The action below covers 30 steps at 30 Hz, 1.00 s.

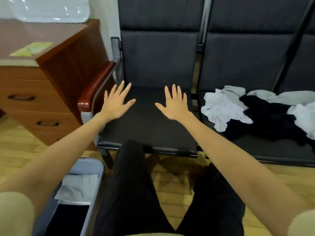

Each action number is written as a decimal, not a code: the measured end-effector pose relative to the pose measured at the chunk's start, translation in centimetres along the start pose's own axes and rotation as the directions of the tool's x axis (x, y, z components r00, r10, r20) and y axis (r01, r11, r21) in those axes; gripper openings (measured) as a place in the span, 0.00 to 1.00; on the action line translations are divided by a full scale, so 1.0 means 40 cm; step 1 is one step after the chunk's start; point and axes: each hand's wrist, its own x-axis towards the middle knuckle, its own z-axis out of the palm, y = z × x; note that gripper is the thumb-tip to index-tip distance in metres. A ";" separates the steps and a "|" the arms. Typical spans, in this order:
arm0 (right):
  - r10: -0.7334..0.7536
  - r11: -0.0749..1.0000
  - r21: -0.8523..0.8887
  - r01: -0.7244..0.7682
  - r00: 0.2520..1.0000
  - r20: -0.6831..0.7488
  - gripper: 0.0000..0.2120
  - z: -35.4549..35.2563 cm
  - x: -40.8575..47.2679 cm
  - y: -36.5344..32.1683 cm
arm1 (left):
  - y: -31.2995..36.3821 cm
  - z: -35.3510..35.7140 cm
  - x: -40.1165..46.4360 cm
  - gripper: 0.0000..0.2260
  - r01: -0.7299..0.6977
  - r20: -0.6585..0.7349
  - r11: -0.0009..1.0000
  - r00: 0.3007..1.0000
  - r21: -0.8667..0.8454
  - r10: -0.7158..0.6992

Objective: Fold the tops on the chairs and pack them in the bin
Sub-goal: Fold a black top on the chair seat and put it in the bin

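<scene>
Head view: both hands spread flat, fingers straight, holding nothing. Left hand (pixel 117 101) and right hand (pixel 175 103) hover over or rest on the bare near seat (pixel 146 126); contact cannot be told from this angle.

Tops (pixel 252 111) lie in a loose heap on the next seat (pixel 255 147) to the right, well apart from both hands. White, grey and black pieces tangled together; how many there are cannot be counted.

Bin (pixel 92 189) stands on the floor at lower left, beside the person's left leg. Inside it, a pale folded piece (pixel 78 188) and something black (pixel 69 218) below it in the frame. Judged: packing already begun, heap still to do.

Risks, as judgement:
- Pulling one top from the tangle may drag others off the seat edge to the floor.
- Black cloth on dark upholstery is easy to overlook, so a piece could be left behind.
- Bin sits low and to the side; a folded top carried across could slump open on the way.

Writing: none readable. Yellow-green paper (pixel 32 48) on the wooden drawers (pixel 25 92) at left, too blurred to make out. No brands visible.
</scene>
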 end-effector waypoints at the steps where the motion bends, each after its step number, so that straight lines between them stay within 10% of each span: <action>1: 0.040 0.999 0.004 -0.040 0.999 -0.014 0.38 -0.009 -0.009 0.055 | 0.047 0.008 0.030 0.30 -0.043 0.007 0.999 0.999 0.001 0.043; 19: 0.578 0.785 0.196 -0.588 0.809 0.110 0.39 0.140 -0.213 0.793 | 0.734 0.471 0.297 0.31 -0.468 0.392 0.873 0.784 -0.136 0.482; 30: 0.663 0.739 0.252 -0.624 0.739 -0.114 0.38 0.099 -0.052 1.126 | 1.002 0.639 0.437 0.31 -0.633 0.355 0.751 0.668 -0.189 0.653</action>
